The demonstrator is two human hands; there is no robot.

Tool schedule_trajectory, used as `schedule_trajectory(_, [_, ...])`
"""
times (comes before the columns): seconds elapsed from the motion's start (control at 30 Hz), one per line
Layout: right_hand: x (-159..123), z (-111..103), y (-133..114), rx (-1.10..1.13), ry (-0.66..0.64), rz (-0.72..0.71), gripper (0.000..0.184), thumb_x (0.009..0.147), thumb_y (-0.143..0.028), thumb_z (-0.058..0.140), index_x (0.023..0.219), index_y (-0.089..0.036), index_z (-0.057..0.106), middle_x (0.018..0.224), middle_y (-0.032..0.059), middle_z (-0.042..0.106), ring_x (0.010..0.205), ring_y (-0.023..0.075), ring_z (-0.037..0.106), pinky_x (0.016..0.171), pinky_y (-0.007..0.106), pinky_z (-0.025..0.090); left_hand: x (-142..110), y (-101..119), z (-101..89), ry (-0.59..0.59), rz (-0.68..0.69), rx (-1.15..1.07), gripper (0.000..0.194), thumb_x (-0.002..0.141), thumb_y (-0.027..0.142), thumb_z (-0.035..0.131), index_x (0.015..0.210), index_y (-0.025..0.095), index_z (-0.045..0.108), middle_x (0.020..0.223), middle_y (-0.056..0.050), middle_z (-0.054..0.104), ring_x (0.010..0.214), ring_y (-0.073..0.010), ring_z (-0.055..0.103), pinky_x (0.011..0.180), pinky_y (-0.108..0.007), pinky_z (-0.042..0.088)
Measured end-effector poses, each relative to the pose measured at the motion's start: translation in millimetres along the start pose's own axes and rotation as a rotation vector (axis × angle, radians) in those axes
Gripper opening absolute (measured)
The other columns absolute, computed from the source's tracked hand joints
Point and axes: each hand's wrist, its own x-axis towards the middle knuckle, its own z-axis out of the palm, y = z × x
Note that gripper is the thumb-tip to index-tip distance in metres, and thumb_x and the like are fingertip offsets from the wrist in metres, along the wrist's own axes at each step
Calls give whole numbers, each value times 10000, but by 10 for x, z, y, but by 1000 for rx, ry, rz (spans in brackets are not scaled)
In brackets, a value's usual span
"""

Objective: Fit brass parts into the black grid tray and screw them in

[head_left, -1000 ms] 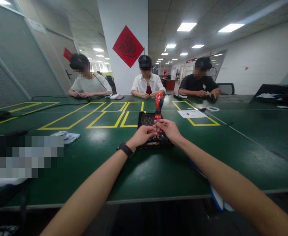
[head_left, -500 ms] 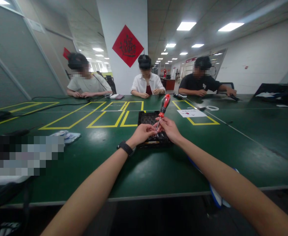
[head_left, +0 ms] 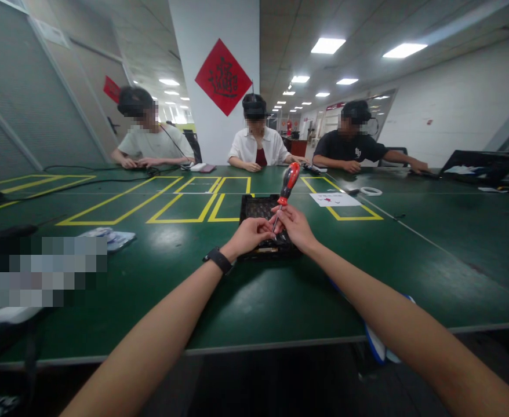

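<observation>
A screwdriver (head_left: pixel 290 184) with a red and black handle stands tilted, handle up, over a black plastic box (head_left: pixel 248 204). My right hand (head_left: pixel 297 227) is closed around its thin shaft, just below the handle. My left hand (head_left: pixel 252 234), with a black band on the wrist, has its fingers pinched together beside the shaft's lower end. Whatever small thing sits between those left fingertips is hidden. Both hands rest over the near part of the box and cover some of its inside, where dark shiny material shows.
The green table (head_left: pixel 171 315) carries yellow tape outlines. A printed sheet (head_left: pixel 333 200) and a white ring (head_left: pixel 371 191) lie to the right. Flat packets (head_left: pixel 119 240) and a blurred pile are at left. Three people sit across the table. A blue-edged white object (head_left: pixel 375 341) hangs below my right forearm.
My view shifts slightly; my hands and the screwdriver keep nearly the same pose over the box. Across the table, the middle person's hand reaches sideways and the right person's hand lowers to the table.
</observation>
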Motion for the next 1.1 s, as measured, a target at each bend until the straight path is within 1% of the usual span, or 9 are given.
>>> schedule_trajectory(0.1, [7, -10, 19, 24, -14, 28, 333, 797, -467, 525, 959, -176, 537, 720, 4, 620, 465, 71, 536, 483, 221, 455, -6, 13, -2, -73, 32, -27, 226, 718, 312, 635, 807, 106, 655, 758, -55, 670, 673, -132, 591, 646, -247, 454])
schedule_trajectory(0.17, [9, -14, 27, 25, -12, 32, 337, 794, -468, 530, 960, -175, 539, 710, 1, 615, 460, 71, 538, 475, 217, 453, -3, 17, 0, -95, 34, -43, 239, 731, 317, 622, 834, 105, 658, 786, -63, 674, 692, -137, 596, 659, -250, 454])
schedule_trajectory(0.27, [3, -11, 17, 17, 3, 18, 337, 793, -477, 527, 944, -176, 541, 697, -6, 608, 459, 68, 540, 470, 209, 449, 3, 19, 7, -44, 10, -33, 260, 716, 340, 636, 833, 108, 647, 757, -51, 659, 647, -118, 569, 616, -231, 436])
schedule_trajectory(0.37, [-8, 0, -11, 13, 11, 7, 335, 793, -480, 526, 935, -177, 539, 680, -12, 604, 457, 67, 540, 470, 205, 447, 6, 30, 8, 27, -19, 12, 271, 684, 374, 660, 757, 116, 619, 654, -10, 604, 552, -82, 488, 532, -200, 376])
schedule_trajectory(0.43, [-13, 8, -28, 8, 9, 5, 336, 793, -482, 526, 936, -179, 539, 678, -13, 606, 456, 67, 540, 469, 204, 447, 7, 39, 7, 43, -21, 34, 278, 670, 388, 668, 709, 122, 599, 602, 11, 562, 519, -70, 442, 503, -192, 342])
schedule_trajectory(0.6, [-14, 20, -40, -3, 4, 5, 330, 787, -479, 534, 930, -182, 544, 693, -5, 620, 458, 70, 542, 470, 211, 456, 3, 51, 5, 34, -32, 60, 281, 628, 373, 702, 684, 123, 586, 586, 22, 543, 521, -72, 438, 507, -195, 348])
schedule_trajectory(0.77, [-11, 13, -31, -6, -12, -14, 316, 810, -461, 512, 953, -181, 541, 701, 2, 632, 473, 75, 553, 493, 219, 466, -10, 54, -17, -11, 23, 86, 259, 721, 373, 616, 713, 115, 610, 582, 20, 549, 521, -78, 446, 507, -196, 332])
schedule_trajectory(0.97, [-6, 6, -24, 25, -32, 5, 274, 811, -417, 526, 964, -189, 524, 693, -13, 622, 446, 75, 541, 474, 225, 467, 1, 43, -42, -107, 116, 81, 267, 788, 342, 530, 805, 108, 658, 710, -13, 629, 655, -124, 539, 619, -222, 405])
schedule_trajectory(1.1, [-9, 9, -22, 1, -33, -36, 248, 819, -405, 519, 939, -188, 526, 683, -14, 620, 464, 71, 542, 491, 214, 461, 11, 15, -12, -48, 67, 66, 268, 752, 369, 578, 806, 111, 629, 695, -9, 608, 621, -113, 526, 598, -223, 410])
